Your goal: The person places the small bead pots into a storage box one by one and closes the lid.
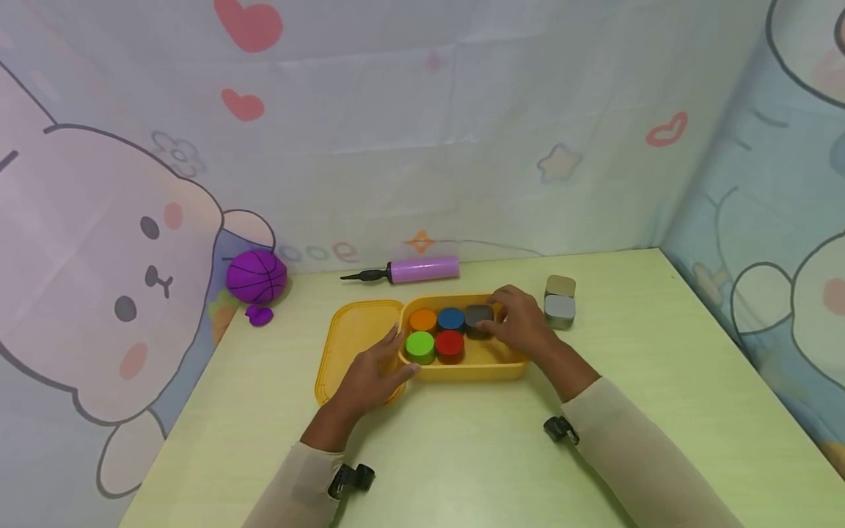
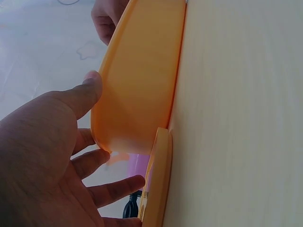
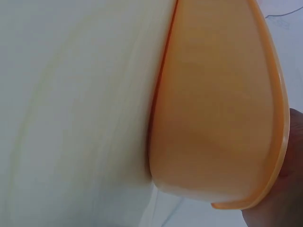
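Observation:
A yellow plastic box (image 1: 472,372) stands on the table with orange (image 1: 423,320), blue (image 1: 452,319), green (image 1: 419,346) and red (image 1: 450,345) round blocks inside. My right hand (image 1: 524,324) reaches in over the right end and pinches a dark grey block (image 1: 477,320) beside the blue one. My left hand (image 1: 370,381) is at the box's left end, thumb at the rim and fingers spread along the end wall in the left wrist view. Below those fingers lies the yellow lid (image 1: 353,341). The right wrist view shows mostly the box's outer wall (image 3: 218,104), which hides the grip.
Right of the box stand a tan block (image 1: 560,285) and a silver-grey block (image 1: 560,311). Behind it lies a purple hand pump (image 1: 424,269) with a black nozzle. A purple basketball (image 1: 257,276) and a small purple duck (image 1: 259,315) are at the back left.

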A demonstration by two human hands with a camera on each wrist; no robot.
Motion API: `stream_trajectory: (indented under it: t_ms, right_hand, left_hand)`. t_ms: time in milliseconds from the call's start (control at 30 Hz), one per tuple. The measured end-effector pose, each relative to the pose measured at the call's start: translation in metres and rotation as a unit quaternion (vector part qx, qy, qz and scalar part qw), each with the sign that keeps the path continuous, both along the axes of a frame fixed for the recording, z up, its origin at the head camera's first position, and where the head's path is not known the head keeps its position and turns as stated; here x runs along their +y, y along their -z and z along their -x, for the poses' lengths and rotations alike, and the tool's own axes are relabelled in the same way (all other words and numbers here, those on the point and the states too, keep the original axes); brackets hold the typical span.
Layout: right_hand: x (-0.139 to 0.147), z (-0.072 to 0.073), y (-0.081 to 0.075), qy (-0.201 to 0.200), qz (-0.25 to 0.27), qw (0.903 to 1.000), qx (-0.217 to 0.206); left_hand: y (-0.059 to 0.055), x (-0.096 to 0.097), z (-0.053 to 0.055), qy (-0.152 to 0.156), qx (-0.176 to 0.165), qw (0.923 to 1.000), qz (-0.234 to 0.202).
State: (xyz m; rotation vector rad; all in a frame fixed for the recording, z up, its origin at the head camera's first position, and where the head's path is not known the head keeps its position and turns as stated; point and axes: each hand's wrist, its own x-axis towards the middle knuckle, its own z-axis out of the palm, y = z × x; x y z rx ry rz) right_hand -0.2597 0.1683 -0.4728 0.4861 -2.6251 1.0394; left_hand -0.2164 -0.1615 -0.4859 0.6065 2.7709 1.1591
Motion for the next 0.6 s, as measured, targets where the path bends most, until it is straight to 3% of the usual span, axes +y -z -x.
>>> stream_trajectory:
  t_ms: [167,333,433,600]
  right_hand:
    - [0.008,-0.002,0.0,0.012,0.015,0.9983,0.056]
    - [0.026,-0.002,0.003,0.03,0.059,0.9945,0.081]
    - [0.041,-0.003,0.006,0.045,0.084,0.9922,0.081]
    - [0.063,-0.007,0.009,0.074,0.103,0.9909,0.046]
  left_hand:
    - [0.0,0.0,0.0,0.003,0.001,1.0,0.008]
    - [0.001,-0.001,0.003,0.0,0.011,0.9998,0.015]
    - [0.002,-0.001,0.003,0.002,0.008,0.9999,0.015]
    - [0.004,-0.001,0.004,0.005,0.008,0.9999,0.012]
